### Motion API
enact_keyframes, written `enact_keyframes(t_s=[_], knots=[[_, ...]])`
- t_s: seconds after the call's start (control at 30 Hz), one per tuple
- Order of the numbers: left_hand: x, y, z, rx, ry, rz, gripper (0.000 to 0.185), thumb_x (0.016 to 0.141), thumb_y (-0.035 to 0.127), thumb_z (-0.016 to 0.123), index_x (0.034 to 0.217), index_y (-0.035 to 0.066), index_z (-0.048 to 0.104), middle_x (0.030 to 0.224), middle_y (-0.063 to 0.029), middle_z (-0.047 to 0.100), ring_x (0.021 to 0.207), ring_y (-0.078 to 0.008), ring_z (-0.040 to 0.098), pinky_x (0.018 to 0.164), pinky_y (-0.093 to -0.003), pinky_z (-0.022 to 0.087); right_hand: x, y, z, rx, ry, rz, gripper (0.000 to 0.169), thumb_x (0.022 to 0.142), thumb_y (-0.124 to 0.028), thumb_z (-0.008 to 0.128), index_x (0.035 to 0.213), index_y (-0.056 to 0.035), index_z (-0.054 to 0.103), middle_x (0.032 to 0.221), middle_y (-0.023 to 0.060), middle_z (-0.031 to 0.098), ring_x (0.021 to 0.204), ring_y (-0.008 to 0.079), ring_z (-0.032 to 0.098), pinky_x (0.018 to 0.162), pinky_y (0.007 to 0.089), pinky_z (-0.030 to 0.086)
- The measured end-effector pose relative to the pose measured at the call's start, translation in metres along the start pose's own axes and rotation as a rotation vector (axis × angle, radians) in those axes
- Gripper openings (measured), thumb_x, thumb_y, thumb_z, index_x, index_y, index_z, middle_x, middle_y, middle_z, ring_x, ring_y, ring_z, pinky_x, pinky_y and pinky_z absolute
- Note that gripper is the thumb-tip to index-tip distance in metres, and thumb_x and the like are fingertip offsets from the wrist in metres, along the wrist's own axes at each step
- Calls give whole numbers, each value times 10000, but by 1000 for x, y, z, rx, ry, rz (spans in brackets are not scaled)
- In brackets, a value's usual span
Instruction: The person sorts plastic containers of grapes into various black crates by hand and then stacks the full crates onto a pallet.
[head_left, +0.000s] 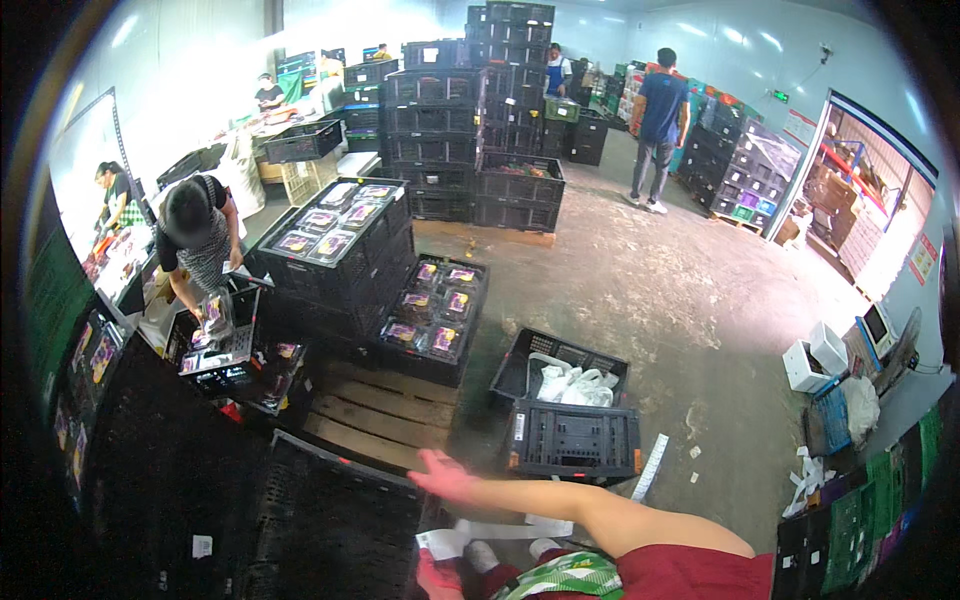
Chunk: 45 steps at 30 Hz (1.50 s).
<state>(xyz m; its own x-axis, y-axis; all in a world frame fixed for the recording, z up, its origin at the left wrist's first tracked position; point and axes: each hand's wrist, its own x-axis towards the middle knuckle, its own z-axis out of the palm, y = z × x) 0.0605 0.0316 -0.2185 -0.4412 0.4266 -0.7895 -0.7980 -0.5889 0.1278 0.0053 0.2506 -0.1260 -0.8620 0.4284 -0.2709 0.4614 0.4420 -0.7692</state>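
Observation:
My right hand, reddish and blurred, reaches left with its fingers apart near the corner of a large black plastic crate. Nothing shows in it. Below it, at the bottom edge, my left hand grips the end of a white paper strip that trails right above my shoes. A wooden pallet lies beyond the crate. Past it, a black crate holds clear plastic packs with purple and yellow labels, beside a taller crate stack topped with similar packs.
Right of the pallet are a black crate with white strips and a folded black crate. At left a co-worker bends over a crate of packs. Tall crate stacks stand behind; another person stands farther back.

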Motion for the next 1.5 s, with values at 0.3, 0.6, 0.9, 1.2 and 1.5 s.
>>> enact_keyframes(t_s=[0.3, 0.6, 0.9, 1.2, 1.5], knots=[[-38, -24, 1, 370, -71, -77, 248, 848, 247, 523, 998, 67, 602, 808, -18, 634, 624, -120, 570, 394, -185, 381, 74, -41, 49, -281, -487, 41, 339, 744, -190, 498, 1044, -46, 566, 1055, 186, 569, 1009, 340, 532, 832, 388, 444], [-76, -20, -4, 789, 1, -66, 241, 841, 244, 534, 978, 61, 610, 799, -22, 635, 622, -121, 570, 412, -194, 390, 3, -31, -10, -449, -329, -272, 299, 684, -77, 486, 955, 41, 534, 962, 208, 586, 926, 323, 571, 757, 382, 462], [-73, -122, 49, 1309, -210, -125, 234, 833, 240, 545, 957, 55, 617, 790, -25, 636, 621, -121, 569, 430, -202, 399, -143, 60, -240, -317, -27, -22, 283, 635, -108, 531, 890, 1, 471, 776, 201, 595, 782, 346, 593, 683, 404, 450], [-56, -256, 99, 1745, -564, -133, 229, 826, 237, 556, 937, 49, 624, 780, -28, 637, 620, -121, 569, 448, -210, 408, -332, 219, -373, -148, 458, 357, 577, 617, -257, 567, 1152, -59, 483, 878, 141, 624, 889, 286, 581, 780, 367, 438], [-42, -337, 125, 1930, -714, -46, 224, 818, 234, 567, 917, 43, 632, 771, -31, 638, 618, -121, 569, 466, -218, 417, -405, 436, -328, 174, 644, 847, 446, 563, -160, 645, 991, -45, 599, 874, 175, 631, 870, 304, 599, 774, 358, 458]])
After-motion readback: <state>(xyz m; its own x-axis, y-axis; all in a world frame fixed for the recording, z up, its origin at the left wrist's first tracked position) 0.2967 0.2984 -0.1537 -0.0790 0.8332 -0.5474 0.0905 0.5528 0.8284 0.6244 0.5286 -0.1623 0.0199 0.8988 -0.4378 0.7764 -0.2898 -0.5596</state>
